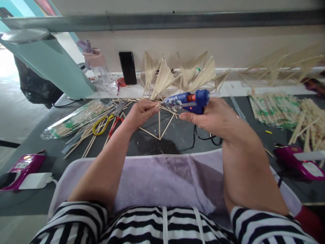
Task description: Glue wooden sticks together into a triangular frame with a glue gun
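My right hand [215,117] is wrapped round a blue hot glue gun [200,101], its nozzle pointing left and a small red light glowing on its side. My left hand [143,113] pinches a thin wooden stick close to the nozzle tip. That stick seems to belong to a frame of sticks [159,127] with a triangular outline on the dark table. The glue gun and my fingers cover part of the frame. A black cord [195,135] hangs below the gun.
Scissors [101,125] with yellow and red handles and bagged sticks [76,118] lie left. Loose sticks [312,122] are piled right. Fan-shaped stick models [165,74], a phone [128,67] and a bottle [98,67] stand behind. Magenta power boxes [27,166] sit at both sides.
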`<action>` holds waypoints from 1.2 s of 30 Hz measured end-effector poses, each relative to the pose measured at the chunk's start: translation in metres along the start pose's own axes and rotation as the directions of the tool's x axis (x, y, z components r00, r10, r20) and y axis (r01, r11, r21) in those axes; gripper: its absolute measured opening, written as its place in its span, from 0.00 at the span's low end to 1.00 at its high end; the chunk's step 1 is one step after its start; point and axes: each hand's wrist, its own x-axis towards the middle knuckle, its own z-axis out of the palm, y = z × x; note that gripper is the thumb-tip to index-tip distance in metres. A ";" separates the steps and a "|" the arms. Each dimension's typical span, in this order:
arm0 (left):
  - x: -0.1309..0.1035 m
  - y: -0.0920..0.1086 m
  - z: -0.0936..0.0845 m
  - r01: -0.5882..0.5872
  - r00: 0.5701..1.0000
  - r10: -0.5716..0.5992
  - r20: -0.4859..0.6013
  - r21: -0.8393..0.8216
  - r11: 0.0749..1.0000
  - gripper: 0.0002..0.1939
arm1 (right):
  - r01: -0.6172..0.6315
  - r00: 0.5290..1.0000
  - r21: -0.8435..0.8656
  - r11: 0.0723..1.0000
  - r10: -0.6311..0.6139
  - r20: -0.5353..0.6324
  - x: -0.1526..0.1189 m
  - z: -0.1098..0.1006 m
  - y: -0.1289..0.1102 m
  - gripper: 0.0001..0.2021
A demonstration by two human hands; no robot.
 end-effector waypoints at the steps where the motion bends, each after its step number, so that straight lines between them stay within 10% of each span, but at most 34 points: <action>1: 0.000 0.000 0.000 0.012 1.000 -0.012 0.003 0.001 1.000 0.16 | -0.003 1.000 0.000 1.000 0.003 0.000 0.000 0.000 0.000 0.17; 36: 0.001 0.005 0.000 0.055 0.998 -0.055 0.003 -0.018 0.998 0.16 | 0.038 0.999 0.012 0.999 -0.038 -0.008 -0.002 -0.001 -0.003 0.18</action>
